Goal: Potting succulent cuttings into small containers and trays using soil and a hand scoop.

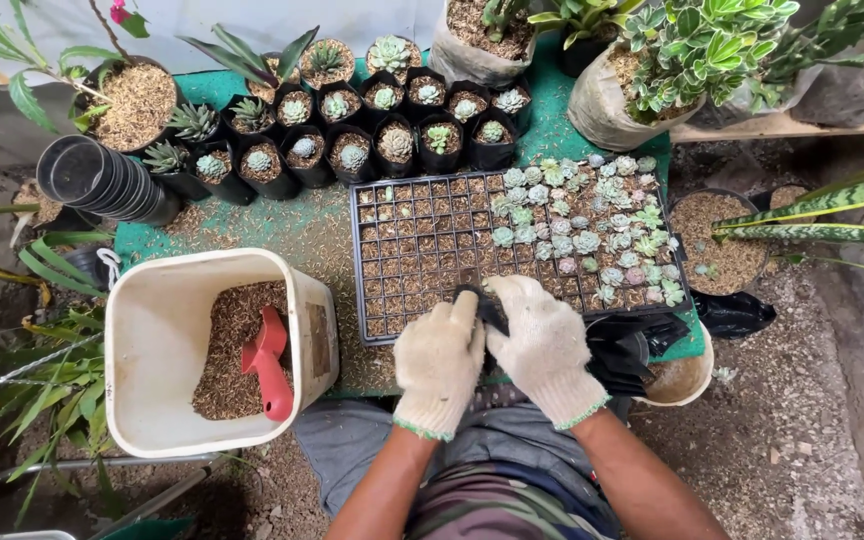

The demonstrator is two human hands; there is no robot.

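A: Both gloved hands meet at the near edge of the seedling tray [422, 240]. Left hand [439, 365] and right hand [544, 350] are closed together on a small black nursery bag [487, 310], pinching its top between the fingers

B: Where does the bag sit?

A: Just in front of the tray's near rim, above the lap. More black bags [622, 350] lie beside the right hand

B: How would it handle?

A: Thin soft plastic by the look of it; light, limp, likely to collapse unless the mouth is held open at the rim. Knit gloves should grip it well enough

B: Surroundings?

A: White bucket [152, 400] of coarse potting mix with a red scoop [270, 365] on the left. Small succulents [592, 215] fill the tray's far right cells; these look fragile, best taken at the base. Potted ones [352, 150] stand in rows behind
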